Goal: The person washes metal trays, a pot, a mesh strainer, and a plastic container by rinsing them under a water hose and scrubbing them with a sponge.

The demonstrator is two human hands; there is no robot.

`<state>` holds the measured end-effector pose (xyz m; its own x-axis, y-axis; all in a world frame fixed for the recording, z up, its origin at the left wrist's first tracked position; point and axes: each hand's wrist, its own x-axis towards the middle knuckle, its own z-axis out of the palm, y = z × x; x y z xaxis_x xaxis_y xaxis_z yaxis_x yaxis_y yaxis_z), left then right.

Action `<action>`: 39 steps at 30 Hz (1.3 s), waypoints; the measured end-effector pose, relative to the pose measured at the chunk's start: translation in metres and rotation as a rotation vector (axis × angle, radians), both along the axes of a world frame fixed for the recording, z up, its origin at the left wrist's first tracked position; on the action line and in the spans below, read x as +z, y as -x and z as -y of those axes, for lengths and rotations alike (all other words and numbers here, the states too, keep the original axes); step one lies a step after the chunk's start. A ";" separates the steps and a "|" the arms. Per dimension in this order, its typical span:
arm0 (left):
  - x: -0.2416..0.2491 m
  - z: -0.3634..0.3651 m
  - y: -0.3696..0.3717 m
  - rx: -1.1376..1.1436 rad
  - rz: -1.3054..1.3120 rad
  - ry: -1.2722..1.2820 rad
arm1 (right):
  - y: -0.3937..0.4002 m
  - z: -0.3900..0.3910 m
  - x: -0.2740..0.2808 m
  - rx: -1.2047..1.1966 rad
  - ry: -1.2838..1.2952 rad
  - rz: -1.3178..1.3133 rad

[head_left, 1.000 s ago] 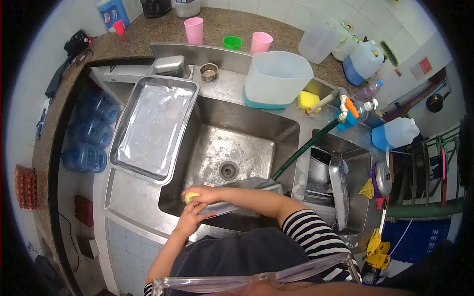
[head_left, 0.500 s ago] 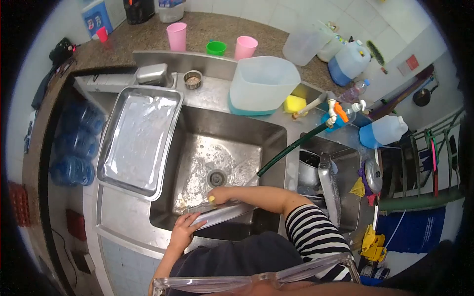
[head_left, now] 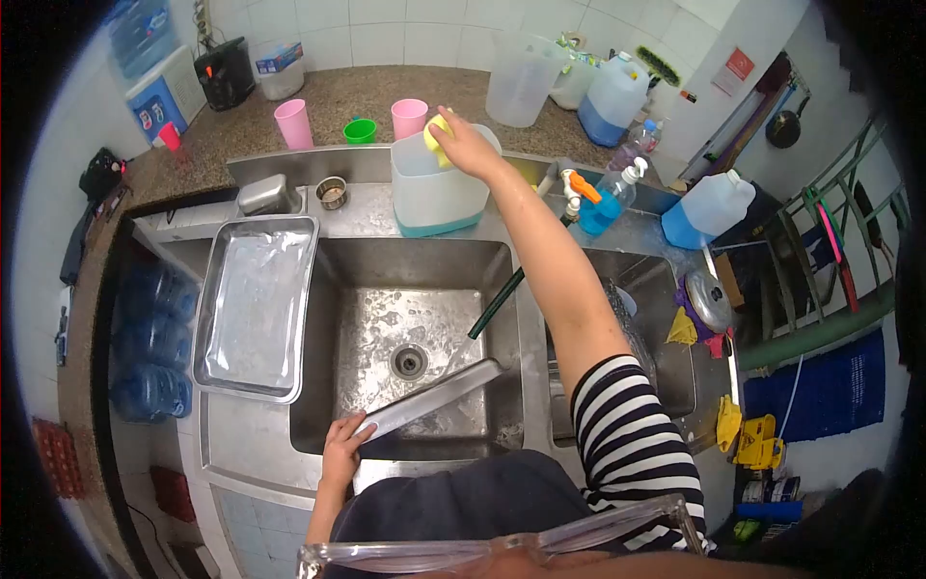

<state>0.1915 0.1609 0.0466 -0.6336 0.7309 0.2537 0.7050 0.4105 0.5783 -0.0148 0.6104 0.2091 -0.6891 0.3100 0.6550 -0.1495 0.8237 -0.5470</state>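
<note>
My right hand grips a soft yellow sponge at the open top of a translucent plastic container, with teal liquid low inside. With my left hand I clasp one end of a long metal pan, tilted on its side in the scuffed steel basin. A green hose hangs above the basin. To the left lies a shiny, round-cornered rectangular tray. The clear pump bottle and the whitish jug both hold blue liquid. I can't make out the pan's inner face, and my right forearm hides part of the second basin, whose contents stay unclear.
</note>
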 end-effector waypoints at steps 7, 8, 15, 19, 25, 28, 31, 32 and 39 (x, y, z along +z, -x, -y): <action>-0.009 0.002 -0.002 0.113 0.042 0.020 | -0.140 0.022 -0.139 -0.188 0.459 0.282; -0.009 0.001 -0.001 0.107 0.049 0.035 | -0.161 0.029 -0.172 -0.268 0.564 0.591; -0.006 0.001 0.005 -0.084 0.049 0.124 | -0.185 0.067 -0.225 -0.499 1.048 0.296; -0.012 0.002 0.014 -0.179 0.094 0.163 | -0.169 0.073 -0.250 -0.441 1.056 0.216; -0.027 -0.012 0.035 -0.239 0.120 0.156 | -0.193 0.119 -0.219 -0.231 1.415 0.221; -0.037 -0.021 0.045 -0.254 0.210 0.167 | -0.198 0.130 -0.209 -0.112 1.641 0.194; -0.043 -0.039 0.055 -0.315 0.161 0.209 | -0.201 0.136 -0.207 -0.070 1.667 0.233; -0.043 -0.048 0.057 -0.343 0.128 0.205 | -0.201 0.138 -0.207 -0.069 1.687 0.207; -0.052 -0.088 0.050 -0.157 0.164 0.484 | -0.202 0.148 -0.214 -0.201 1.432 0.232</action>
<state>0.1411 0.2489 -0.0058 -0.5105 0.8287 -0.2295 0.6954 0.5549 0.4567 0.1875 0.4621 -0.0045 -0.6016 0.6876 -0.4065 0.1037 -0.4374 -0.8933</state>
